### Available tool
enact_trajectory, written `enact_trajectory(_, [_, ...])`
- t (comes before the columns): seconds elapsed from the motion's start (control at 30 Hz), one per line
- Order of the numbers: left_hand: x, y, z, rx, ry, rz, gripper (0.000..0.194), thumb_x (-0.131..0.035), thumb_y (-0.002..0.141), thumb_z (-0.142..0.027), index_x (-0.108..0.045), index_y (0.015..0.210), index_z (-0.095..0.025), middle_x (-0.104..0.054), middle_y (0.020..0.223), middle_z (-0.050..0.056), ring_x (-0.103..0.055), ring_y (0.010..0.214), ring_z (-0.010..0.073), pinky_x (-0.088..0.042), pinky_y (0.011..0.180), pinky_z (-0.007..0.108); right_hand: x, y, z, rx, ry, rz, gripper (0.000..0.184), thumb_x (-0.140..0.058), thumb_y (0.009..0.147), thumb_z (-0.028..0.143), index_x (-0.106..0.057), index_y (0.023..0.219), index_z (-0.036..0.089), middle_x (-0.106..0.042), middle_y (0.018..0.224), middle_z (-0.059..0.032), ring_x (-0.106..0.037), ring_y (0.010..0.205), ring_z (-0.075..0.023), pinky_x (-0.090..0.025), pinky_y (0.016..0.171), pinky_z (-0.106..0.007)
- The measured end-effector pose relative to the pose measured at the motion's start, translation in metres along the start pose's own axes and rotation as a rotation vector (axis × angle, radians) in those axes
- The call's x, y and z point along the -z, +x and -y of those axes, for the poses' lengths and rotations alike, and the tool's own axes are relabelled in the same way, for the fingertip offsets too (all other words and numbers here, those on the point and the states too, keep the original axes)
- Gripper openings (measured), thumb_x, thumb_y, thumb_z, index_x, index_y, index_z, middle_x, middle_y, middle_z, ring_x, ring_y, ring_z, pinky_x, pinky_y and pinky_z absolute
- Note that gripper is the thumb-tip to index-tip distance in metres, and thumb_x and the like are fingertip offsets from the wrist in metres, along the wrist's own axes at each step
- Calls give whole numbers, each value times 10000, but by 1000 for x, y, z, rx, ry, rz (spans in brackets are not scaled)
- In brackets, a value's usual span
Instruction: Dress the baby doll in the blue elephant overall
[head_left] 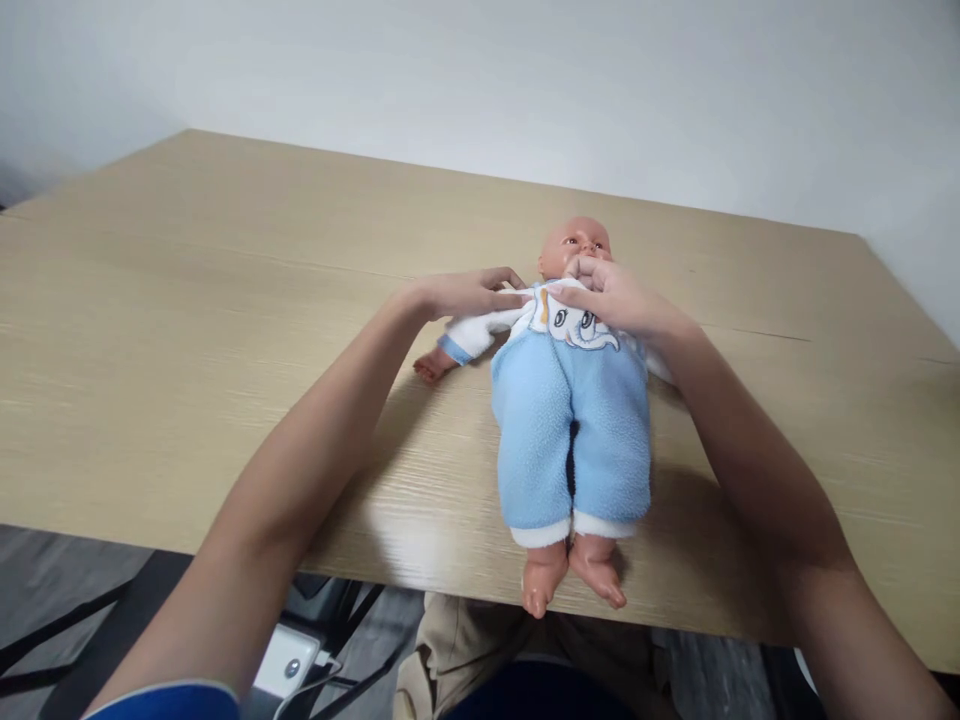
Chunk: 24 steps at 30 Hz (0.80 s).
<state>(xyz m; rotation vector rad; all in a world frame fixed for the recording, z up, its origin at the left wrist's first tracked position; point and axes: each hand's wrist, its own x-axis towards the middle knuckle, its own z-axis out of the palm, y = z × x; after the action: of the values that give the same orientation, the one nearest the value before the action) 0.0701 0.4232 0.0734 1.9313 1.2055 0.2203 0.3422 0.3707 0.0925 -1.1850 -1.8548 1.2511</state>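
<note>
A baby doll lies face up on the table, feet toward me. It wears a light blue fleece outfit with white sleeves, white cuffs at the legs and an elephant face on the chest. My left hand grips the white cloth at the shoulder on the left side, thumb and fingers closed together. Across the upper chest, just under the doll's chin, my right hand pinches the outfit near the collar. Its fingers cover part of the elephant's head. The doll's arm on the right is mostly hidden behind my wrist.
The wooden table has seams running across it and meets a pale wall at the back. The doll's feet reach the near edge. Below that edge are a white device with a cable and dark metal legs.
</note>
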Motion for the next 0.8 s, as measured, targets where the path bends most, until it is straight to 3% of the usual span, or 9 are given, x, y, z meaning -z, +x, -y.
enact_trajectory(0.13, [3, -11, -10, -12, 148, 8, 684, -612, 941, -701, -680, 1469, -271, -750, 1555, 75, -694, 1380, 322, -543, 1135, 382, 16, -17, 10, -80, -510, -44, 399, -769, 1021, 578, -597, 872, 250, -633, 818, -9, -578, 801, -220, -389, 725, -345])
enact_trajectory(0.23, [1, -6, -9, -53, 172, -12, 625, -590, 952, -634, -711, 1416, -234, -767, 1525, 87, -697, 1375, 318, -520, 1182, 397, 11, -27, 2, -95, -654, -129, 379, -732, 1026, 595, -641, 913, 245, -722, 911, -46, -630, 852, -255, -420, 763, -368])
enact_trajectory(0.37, [0, -4, -9, -69, 151, -82, 530, -663, 933, -579, -752, 1326, -235, -810, 1404, 81, -736, 1291, 317, -556, 1120, 409, 3, -49, -28, 65, -693, -419, 398, -738, 1014, 575, -665, 1216, 241, -757, 1093, -102, -689, 1007, -330, -534, 921, -451])
enact_trajectory(0.43, [-1, -7, -12, -61, 130, -177, 435, -719, 916, -534, -761, 1227, -234, -818, 1336, 92, -756, 1223, 320, -583, 1053, 419, 7, -71, -45, 191, -756, -561, 521, -743, 1016, 528, -627, 1412, 210, -737, 1221, -153, -685, 1164, -381, -539, 1079, -542])
enact_trajectory(0.5, [-5, -12, -20, -100, 132, -314, 323, -730, 928, -478, -743, 1128, -225, -810, 1293, 109, -756, 1190, 319, -589, 1037, 438, 16, -100, -63, 239, -823, -619, 608, -731, 1042, 549, -594, 1515, 192, -717, 1313, -193, -671, 1229, -413, -521, 1154, -616])
enact_trajectory(0.57, [-14, -15, -33, -213, 141, -428, 255, -698, 974, -441, -718, 1104, -222, -797, 1289, 115, -741, 1209, 312, -580, 1077, 454, 27, -133, -82, 232, -849, -623, 654, -713, 1062, 603, -586, 1550, 186, -711, 1362, -216, -681, 1225, -431, -529, 1151, -657])
enact_trajectory(0.63, [-30, -14, -49, -369, 151, -470, 235, -654, 1030, -424, -701, 1127, -216, -786, 1287, 119, -727, 1228, 303, -565, 1125, 465, 37, -163, -100, 199, -868, -566, 710, -718, 1054, 641, -572, 1585, 193, -696, 1449, -235, -671, 1293, -456, -535, 1159, -674])
enact_trajectory(0.73, [-61, 0, -78, -574, 261, -429, 247, -634, 1080, -410, -702, 1151, -183, -768, 1306, 154, -689, 1298, 329, -495, 1236, 508, 50, -190, -124, 150, -813, -526, 715, -740, 1033, 620, -574, 1595, 211, -700, 1491, -236, -678, 1332, -457, -559, 1156, -670])
enact_trajectory(0.8, [-82, 14, -95, -604, 388, -364, 282, -674, 1078, -409, -715, 1190, -153, -756, 1343, 194, -652, 1355, 372, -460, 1267, 539, 56, -196, -133, 119, -731, -541, 657, -762, 1012, 577, -616, 1545, 222, -733, 1459, -226, -709, 1314, -441, -576, 1149, -661])
